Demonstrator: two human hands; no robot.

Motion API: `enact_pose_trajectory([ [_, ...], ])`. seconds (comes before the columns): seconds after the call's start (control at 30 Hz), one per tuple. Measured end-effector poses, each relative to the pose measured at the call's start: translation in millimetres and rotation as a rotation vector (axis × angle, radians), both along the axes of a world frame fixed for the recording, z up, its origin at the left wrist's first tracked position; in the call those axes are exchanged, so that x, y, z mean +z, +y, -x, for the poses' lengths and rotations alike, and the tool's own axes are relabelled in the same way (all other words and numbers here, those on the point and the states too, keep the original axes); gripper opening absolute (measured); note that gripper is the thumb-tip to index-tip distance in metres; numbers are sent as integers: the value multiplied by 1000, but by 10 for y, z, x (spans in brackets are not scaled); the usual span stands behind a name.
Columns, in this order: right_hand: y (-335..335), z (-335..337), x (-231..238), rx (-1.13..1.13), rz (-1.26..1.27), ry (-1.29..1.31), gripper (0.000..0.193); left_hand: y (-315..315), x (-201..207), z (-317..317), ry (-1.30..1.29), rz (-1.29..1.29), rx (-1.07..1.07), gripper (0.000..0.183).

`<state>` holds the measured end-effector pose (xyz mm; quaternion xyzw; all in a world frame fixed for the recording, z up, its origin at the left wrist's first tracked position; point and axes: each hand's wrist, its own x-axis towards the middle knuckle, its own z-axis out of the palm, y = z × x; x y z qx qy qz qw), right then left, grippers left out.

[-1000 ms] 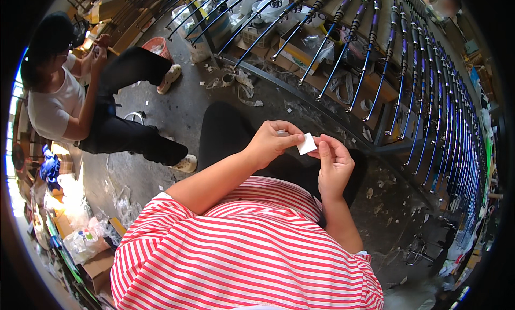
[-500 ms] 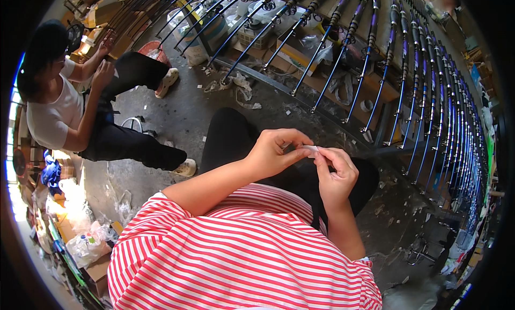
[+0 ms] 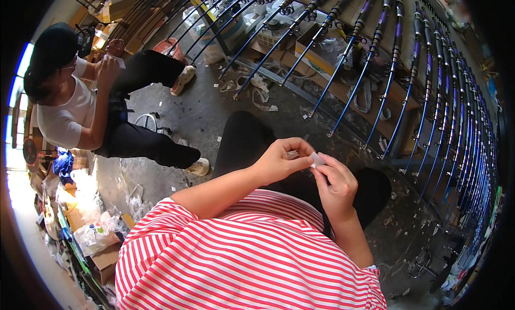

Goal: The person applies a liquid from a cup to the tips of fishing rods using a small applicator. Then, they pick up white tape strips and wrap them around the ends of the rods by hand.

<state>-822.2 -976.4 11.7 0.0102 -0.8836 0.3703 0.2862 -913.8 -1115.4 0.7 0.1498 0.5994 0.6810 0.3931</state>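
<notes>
Both hands meet above my lap, around a small white slip point(image 3: 317, 160) that looks like paper or a sticker. My right hand point(image 3: 337, 185) pinches it between thumb and forefinger. My left hand point(image 3: 283, 161) is closed, its thumb and fingertips against the slip's left side. Something else pale shows inside the curled left fingers, too small to make out. Beyond the hands, several blue and purple fishing rods point(image 3: 387, 68) lean in a long row, with their tips toward me.
On the left sits a co-worker point(image 3: 67, 108) in a white top, hands raised around a pale slip. A metal rack bar point(image 3: 300, 92) runs below the rods, with cartons and plastic bags behind it. Plastic bags point(image 3: 96, 235) lie at the lower left. Scraps litter the concrete floor point(image 3: 185, 114).
The white slip is now tilted up and shows more of its face between my fingers. My view has shifted slightly left. The co-worker's hands have come together around a pale slip.
</notes>
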Motion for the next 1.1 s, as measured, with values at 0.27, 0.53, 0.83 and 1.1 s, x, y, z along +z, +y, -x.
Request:
enact_pose_trajectory([
  [0.27,-32,85,-42,4,283,-182,10,-74,-97,199,639,-86,-77,13],
  [0.53,-143,219,-86,-54,443,-293,10,-75,-100,331,248,-52,42,11],
  [0.83,-270,339,327,105,361,-168,18,353,160,1316,-726,-712,20,33],
  [1.1,-326,432,469,115,386,-156,19,303,81,1301,-861,-953,-182,23],
])
